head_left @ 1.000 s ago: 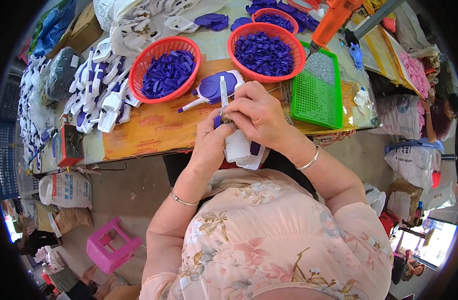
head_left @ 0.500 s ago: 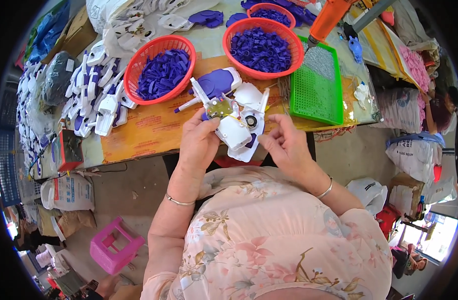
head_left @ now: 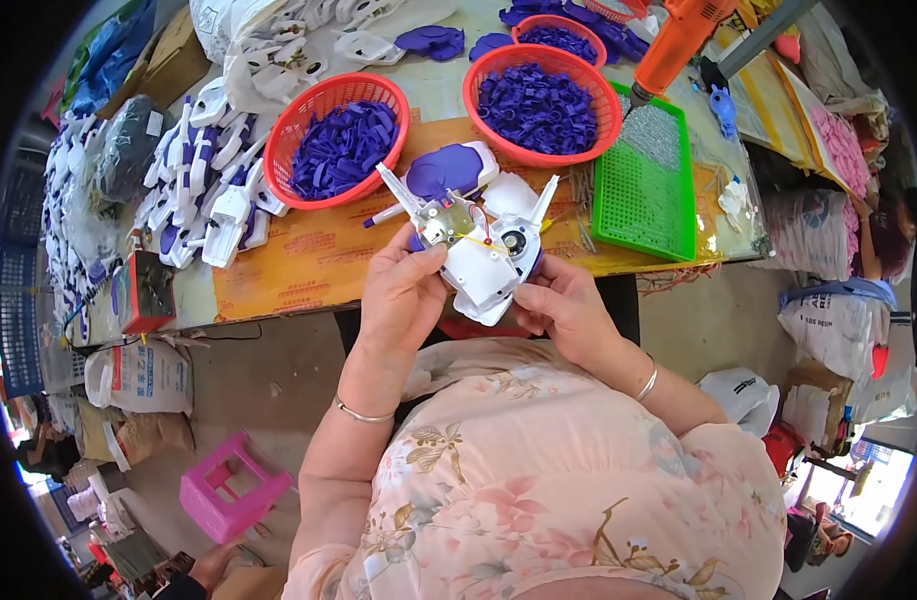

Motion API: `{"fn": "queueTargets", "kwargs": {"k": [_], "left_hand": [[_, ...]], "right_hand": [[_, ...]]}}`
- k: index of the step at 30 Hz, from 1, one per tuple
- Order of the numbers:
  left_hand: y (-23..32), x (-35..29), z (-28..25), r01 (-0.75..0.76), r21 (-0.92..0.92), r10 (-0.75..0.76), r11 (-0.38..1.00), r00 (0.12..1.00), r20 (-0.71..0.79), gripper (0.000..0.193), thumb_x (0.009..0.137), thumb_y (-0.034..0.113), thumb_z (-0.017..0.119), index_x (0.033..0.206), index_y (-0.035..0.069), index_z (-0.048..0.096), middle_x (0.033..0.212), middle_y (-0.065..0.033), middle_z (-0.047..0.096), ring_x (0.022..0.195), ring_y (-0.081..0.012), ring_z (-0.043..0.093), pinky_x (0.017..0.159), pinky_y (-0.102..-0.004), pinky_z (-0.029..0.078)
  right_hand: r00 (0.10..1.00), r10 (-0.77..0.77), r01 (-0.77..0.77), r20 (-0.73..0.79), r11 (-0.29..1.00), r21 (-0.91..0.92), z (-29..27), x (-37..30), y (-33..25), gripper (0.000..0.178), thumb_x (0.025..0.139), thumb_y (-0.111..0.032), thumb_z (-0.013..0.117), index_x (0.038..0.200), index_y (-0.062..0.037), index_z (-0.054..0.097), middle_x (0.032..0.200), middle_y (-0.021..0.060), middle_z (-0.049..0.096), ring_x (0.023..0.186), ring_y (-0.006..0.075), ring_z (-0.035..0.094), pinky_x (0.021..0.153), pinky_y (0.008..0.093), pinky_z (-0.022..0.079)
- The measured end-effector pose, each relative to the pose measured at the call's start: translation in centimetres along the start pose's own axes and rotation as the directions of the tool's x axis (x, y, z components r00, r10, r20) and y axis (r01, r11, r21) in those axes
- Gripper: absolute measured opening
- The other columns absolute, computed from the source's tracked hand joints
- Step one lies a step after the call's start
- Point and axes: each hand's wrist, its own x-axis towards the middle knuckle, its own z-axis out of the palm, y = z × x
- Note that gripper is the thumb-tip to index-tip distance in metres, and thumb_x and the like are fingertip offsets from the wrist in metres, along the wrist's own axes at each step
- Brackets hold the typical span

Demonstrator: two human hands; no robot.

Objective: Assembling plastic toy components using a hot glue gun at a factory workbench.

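Between my two hands is a white plastic toy shell [head_left: 481,270] with its inside facing up. It bears a small circuit board, thin wires and a round black speaker-like part. My left hand [head_left: 406,290] grips its left side, thumb on top near the board. On the right side, my right hand [head_left: 566,308] pinches the lower edge, thumb on top and fingers underneath. Just beyond the shell, a purple-and-white plastic part [head_left: 446,172] lies on the table. Two upright white prongs stick out from the shell's far side.
Red baskets of small purple pieces [head_left: 336,140] [head_left: 541,105] stand behind. At right are a green tray [head_left: 642,185] of small metal bits and a hanging orange power screwdriver [head_left: 678,45]. White-and-purple parts [head_left: 218,175] pile up at left, beside a red-and-black box [head_left: 146,292].
My right hand has come in from hovering beside the shell and taken hold of its right edge. The left hand keeps its grip. The view has shifted slightly.
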Motion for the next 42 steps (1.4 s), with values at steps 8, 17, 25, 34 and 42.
{"fn": "queueTargets", "kwargs": {"k": [8, 17, 25, 34, 42], "left_hand": [[0.1, -0.2, 0.1, -0.001, 0.028, 0.001, 1.000, 1.000, 0.006, 0.045, 0.087, -0.006, 0.051, 0.131, -0.006, 0.044, 0.120, -0.0159, 0.060, 0.107, -0.0239, 0.062, 0.095, -0.0380, 0.051], [-1.4, 0.3, 0.8, -0.022, 0.129, 0.030, 0.991, 0.998, -0.062, 0.042, 0.087, -0.003, 0.054, 0.128, -0.006, 0.046, 0.115, -0.0143, 0.062, 0.103, -0.0230, 0.064, 0.089, -0.0374, 0.054], [-3.1, 0.1, 1.4, -0.130, 0.381, 0.166, 0.915, 0.984, -0.063, 0.038, 0.086, -0.004, 0.062, 0.123, -0.003, 0.052, 0.110, -0.0079, 0.063, 0.097, -0.0101, 0.061, 0.086, -0.0246, 0.050], [-3.3, -0.3, 2.1, -0.196, 0.448, 0.219, 0.872, 0.976, 0.002, 0.038, 0.086, -0.005, 0.062, 0.122, -0.003, 0.052, 0.109, -0.0063, 0.063, 0.097, -0.0089, 0.060, 0.083, -0.0233, 0.051], [-3.5, -0.3, 2.5, -0.205, 0.500, 0.231, 0.841, 0.973, 0.010, 0.038, 0.084, -0.008, 0.061, 0.121, -0.001, 0.054, 0.099, -0.0015, 0.062, 0.088, -0.0045, 0.058, 0.076, -0.0196, 0.049]], "right_hand": [[0.981, -0.191, 0.185, -0.024, 0.972, -0.146, -0.7, 0.2, 0.7, 0.018, 0.084, -0.009, 0.070, 0.092, -0.0041, 0.055, 0.082, 0.0007, 0.057, 0.071, 0.0065, 0.051, 0.062, 0.0217, 0.043], [0.481, -0.839, 0.548, 0.255, 0.061, -0.834, 0.4, 1.1, -2.4, 0.033, 0.072, -0.002, 0.071, 0.102, -0.0003, 0.056, 0.100, 0.0160, 0.056, 0.081, 0.0306, 0.056, 0.072, 0.0351, 0.047], [0.551, -0.723, 0.607, 0.417, 0.005, -0.794, 3.0, 3.6, -3.4, 0.015, 0.073, -0.008, 0.073, 0.085, -0.0043, 0.065, 0.076, 0.0104, 0.058, 0.072, 0.0272, 0.058, 0.059, 0.0354, 0.046], [0.668, -0.655, 0.533, 0.353, 0.089, -0.841, 3.5, 3.8, -3.3, 0.012, 0.077, -0.015, 0.070, 0.077, -0.0056, 0.062, 0.074, 0.0099, 0.054, 0.074, 0.0299, 0.057, 0.060, 0.0409, 0.046], [0.670, -0.666, 0.507, 0.328, 0.087, -0.858, 3.6, 3.8, -2.7, 0.008, 0.078, -0.010, 0.064, 0.076, -0.0037, 0.059, 0.076, 0.0122, 0.055, 0.075, 0.0317, 0.057, 0.061, 0.0425, 0.046]]}}
